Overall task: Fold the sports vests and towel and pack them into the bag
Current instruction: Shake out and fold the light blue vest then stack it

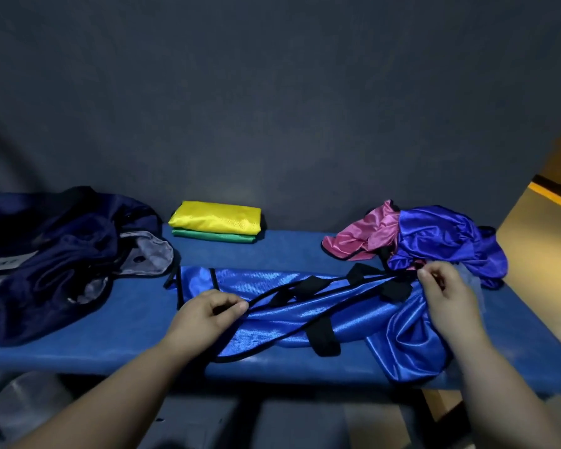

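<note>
A shiny royal-blue sports vest with black trim (305,306) lies spread across the blue padded tabletop (127,332). The left hand (204,314) pinches its black edge; the right hand (444,293) pinches its bunched right end. Behind, a folded yellow vest (216,217) sits on a folded green vest (214,236). At right, crumpled pink (360,236) and violet-blue (441,236) vests; at left, an open navy bag (52,254).

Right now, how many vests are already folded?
2: the yellow vest stacked on the green vest, at the back of the bench, centre. The bag at left may hide more.
</note>
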{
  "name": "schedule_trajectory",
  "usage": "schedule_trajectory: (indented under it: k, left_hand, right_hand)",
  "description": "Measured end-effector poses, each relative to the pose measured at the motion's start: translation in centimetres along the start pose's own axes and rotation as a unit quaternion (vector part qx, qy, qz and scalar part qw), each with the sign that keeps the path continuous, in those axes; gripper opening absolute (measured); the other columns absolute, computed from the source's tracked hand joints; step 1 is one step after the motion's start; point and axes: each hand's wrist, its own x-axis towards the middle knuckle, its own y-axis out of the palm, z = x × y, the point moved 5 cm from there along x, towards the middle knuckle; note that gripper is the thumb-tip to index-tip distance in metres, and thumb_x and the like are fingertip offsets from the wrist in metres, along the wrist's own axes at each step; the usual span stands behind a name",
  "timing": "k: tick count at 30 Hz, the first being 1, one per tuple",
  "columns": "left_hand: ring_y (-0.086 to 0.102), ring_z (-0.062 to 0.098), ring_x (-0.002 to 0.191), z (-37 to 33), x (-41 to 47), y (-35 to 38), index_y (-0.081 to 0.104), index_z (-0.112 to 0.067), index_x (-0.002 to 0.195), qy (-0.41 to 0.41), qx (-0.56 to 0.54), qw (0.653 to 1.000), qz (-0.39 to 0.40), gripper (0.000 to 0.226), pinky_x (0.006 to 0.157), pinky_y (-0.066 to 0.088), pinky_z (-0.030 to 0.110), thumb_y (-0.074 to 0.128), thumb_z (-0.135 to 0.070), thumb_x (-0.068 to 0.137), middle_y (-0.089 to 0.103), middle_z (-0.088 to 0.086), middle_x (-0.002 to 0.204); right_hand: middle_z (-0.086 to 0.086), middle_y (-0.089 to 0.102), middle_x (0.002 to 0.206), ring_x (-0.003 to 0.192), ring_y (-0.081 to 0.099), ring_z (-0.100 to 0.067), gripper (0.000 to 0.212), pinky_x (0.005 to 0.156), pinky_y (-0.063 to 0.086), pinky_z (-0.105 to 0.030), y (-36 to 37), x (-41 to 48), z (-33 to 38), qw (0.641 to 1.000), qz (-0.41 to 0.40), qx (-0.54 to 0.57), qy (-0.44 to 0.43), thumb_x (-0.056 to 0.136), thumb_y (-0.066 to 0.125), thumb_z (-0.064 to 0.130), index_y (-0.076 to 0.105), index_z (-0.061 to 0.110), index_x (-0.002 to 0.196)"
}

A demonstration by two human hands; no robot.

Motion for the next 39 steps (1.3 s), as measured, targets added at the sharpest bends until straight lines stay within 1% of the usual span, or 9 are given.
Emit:
schedule_trajectory:
  k: [3, 6, 11, 13, 20, 26, 31, 36, 39]
  left_hand:
    - [0.060, 0.000, 0.093, -0.6, 0.1, 0.3, 0.066, -0.048, 0.077, -0.035, 0.036, 0.999, 0.005, 0.008, 0.087, 0.046, 0.026, 0.073, -0.045, 0.081, 0.063, -0.014, 0.097]
    - [0.059, 0.002, 0.091, -1.1, 0.0, 0.6, 0.061, -0.048, 0.072, -0.044, 0.079, 0.996, 0.002, 0.016, 0.083, 0.046, 0.025, 0.075, -0.045, 0.078, 0.061, -0.014, 0.096]
    - [0.058, 0.001, 0.084, -1.3, 0.3, 0.4, 0.066, -0.038, 0.073, -0.071, 0.102, 0.992, -0.013, 0.023, 0.070, 0.045, 0.025, 0.069, -0.060, 0.076, 0.062, -0.016, 0.092]
    - [0.057, 0.002, 0.084, -1.5, 0.5, 0.4, 0.064, -0.037, 0.072, -0.068, 0.128, 0.989, -0.007, 0.021, 0.066, 0.041, 0.024, 0.066, -0.055, 0.082, 0.061, -0.015, 0.092]
    - [0.057, 0.003, 0.075, -0.7, 0.3, 0.0, 0.060, -0.034, 0.072, -0.074, 0.118, 0.990, -0.019, 0.021, 0.063, 0.044, 0.027, 0.062, -0.043, 0.091, 0.063, -0.010, 0.078]
    - [0.058, 0.005, 0.075, -0.7, 0.2, -0.2, 0.060, -0.032, 0.074, -0.079, 0.125, 0.989, -0.019, 0.018, 0.063, 0.042, 0.026, 0.063, -0.040, 0.090, 0.064, -0.010, 0.079]
    - [0.059, 0.006, 0.077, -0.7, 0.3, -0.3, 0.062, -0.031, 0.073, -0.063, 0.054, 0.995, -0.052, 0.016, 0.071, 0.046, 0.028, 0.067, -0.028, 0.088, 0.065, -0.010, 0.081]
    - [0.054, 0.003, 0.066, -1.9, 0.8, -1.5, 0.064, -0.022, 0.076, 0.016, -0.033, 0.995, -0.090, 0.018, 0.061, 0.038, 0.011, 0.067, -0.010, 0.089, 0.065, -0.003, 0.073]
    - [0.055, 0.004, 0.089, -2.3, 1.6, -2.5, 0.063, -0.028, 0.078, 0.050, -0.043, 0.992, -0.104, 0.021, 0.078, 0.038, 0.015, 0.067, -0.011, 0.089, 0.067, -0.011, 0.087]
  right_hand:
    - [0.009, 0.059, 0.080, 0.075, 0.055, -0.003, 0.005, 0.064, 0.037, -0.005, -0.6, 0.2, 0.1, 1.000, 0.012, 0.009, -0.020, 0.096, 0.058, 0.012, 0.059, 0.012, 0.091]
    - [0.007, 0.061, 0.081, 0.071, 0.054, 0.010, 0.005, 0.063, 0.037, -0.004, -0.6, 0.3, 0.1, 0.999, 0.015, 0.020, -0.025, 0.094, 0.060, 0.012, 0.061, 0.011, 0.089]
    - [0.009, 0.062, 0.081, 0.073, 0.054, 0.013, 0.004, 0.064, 0.036, -0.002, -0.4, 0.6, -0.3, 0.999, 0.014, 0.022, -0.022, 0.093, 0.062, 0.014, 0.062, 0.014, 0.089]
    - [0.009, 0.061, 0.078, 0.072, 0.056, 0.007, 0.007, 0.064, 0.038, -0.005, -0.2, 0.7, -0.6, 1.000, 0.013, 0.017, -0.018, 0.094, 0.061, 0.014, 0.061, 0.017, 0.088]
    - [0.002, 0.053, 0.065, 0.064, 0.051, -0.022, 0.019, 0.063, 0.039, -0.039, 1.3, 1.2, -2.1, 0.997, 0.054, -0.049, 0.031, 0.099, 0.048, 0.021, 0.051, 0.024, 0.081]
    - [0.000, 0.055, 0.065, 0.063, 0.052, -0.016, 0.023, 0.057, 0.033, -0.036, 1.4, 1.1, -1.6, 0.998, 0.037, -0.041, 0.039, 0.099, 0.049, 0.025, 0.050, 0.019, 0.077]
    - [-0.007, 0.057, 0.066, 0.066, 0.055, -0.025, 0.028, 0.060, 0.038, -0.036, 1.4, 0.9, -1.5, 0.998, 0.033, -0.027, 0.040, 0.098, 0.050, 0.033, 0.048, 0.018, 0.074]
    - [-0.008, 0.056, 0.065, 0.067, 0.054, -0.026, 0.026, 0.062, 0.039, -0.038, 1.4, 1.1, -1.6, 0.998, 0.033, -0.024, 0.038, 0.098, 0.053, 0.030, 0.050, 0.020, 0.074]
    - [-0.008, 0.057, 0.067, 0.068, 0.055, -0.026, 0.025, 0.064, 0.041, -0.039, 1.4, 1.3, -1.7, 0.998, 0.037, -0.027, 0.035, 0.098, 0.054, 0.028, 0.051, 0.019, 0.075]
